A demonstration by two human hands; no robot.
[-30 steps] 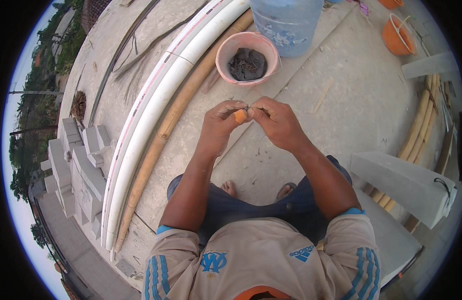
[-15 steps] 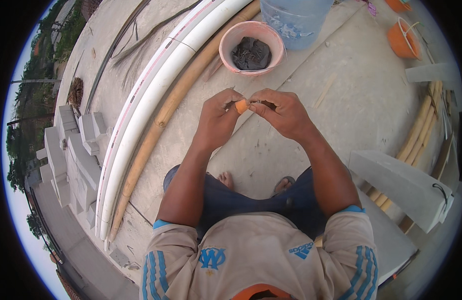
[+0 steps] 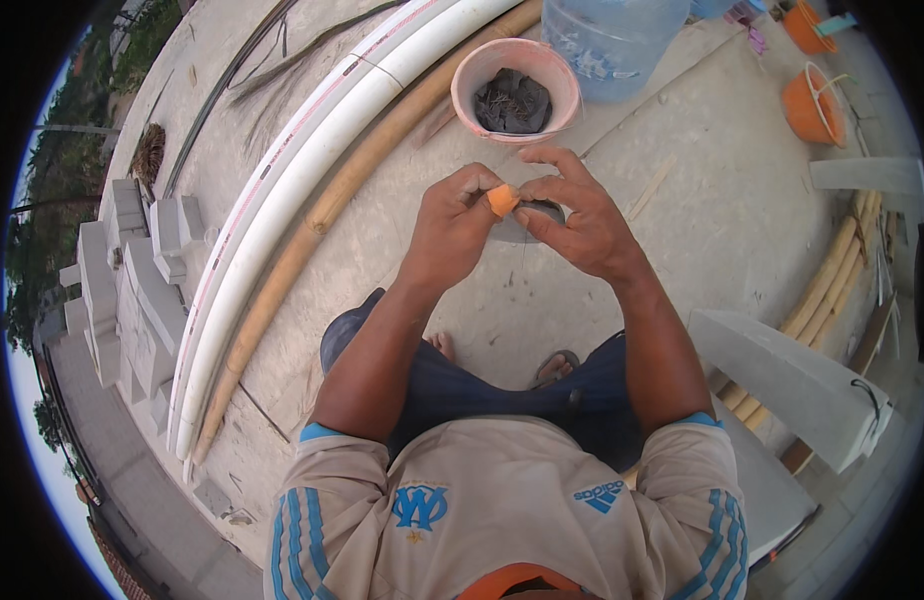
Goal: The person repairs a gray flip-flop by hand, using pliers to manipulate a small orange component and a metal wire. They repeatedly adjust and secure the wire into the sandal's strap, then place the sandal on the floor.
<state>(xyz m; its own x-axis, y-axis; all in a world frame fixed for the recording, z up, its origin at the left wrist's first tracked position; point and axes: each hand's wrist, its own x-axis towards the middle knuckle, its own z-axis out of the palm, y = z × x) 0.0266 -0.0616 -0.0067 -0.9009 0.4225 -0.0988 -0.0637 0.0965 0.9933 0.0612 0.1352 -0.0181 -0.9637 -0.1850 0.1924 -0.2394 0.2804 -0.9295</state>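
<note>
My left hand (image 3: 457, 220) is closed, its thumb and fingers pinching a small orange piece (image 3: 502, 200) whose kind I cannot make out. My right hand (image 3: 582, 215) meets that piece at its right end. There the thumb and a finger come together, while another finger is raised. Whatever lies between those right fingertips is too small to name. Under the right hand shows a dark grey rounded shape (image 3: 512, 232); whether it is held or lies lower down, I cannot tell. Just beyond my hands stands a pinkish bucket (image 3: 462, 105) containing a dark crumpled sheet (image 3: 517, 100) with thin nail-like bits.
A clear bluish container (image 3: 607, 50) stands beside the bucket. White pipes (image 3: 282, 185) and a bamboo pole (image 3: 312, 235) run along the left, near grey blocks (image 3: 147, 290). Orange buckets (image 3: 810, 115), bamboo poles (image 3: 822, 275) and a pale block (image 3: 782, 375) are at right.
The view has shifted slightly. My right fingers have spread, one now raised, and the grey rounded shape shows beneath them. The left hand still pinches the orange piece.
</note>
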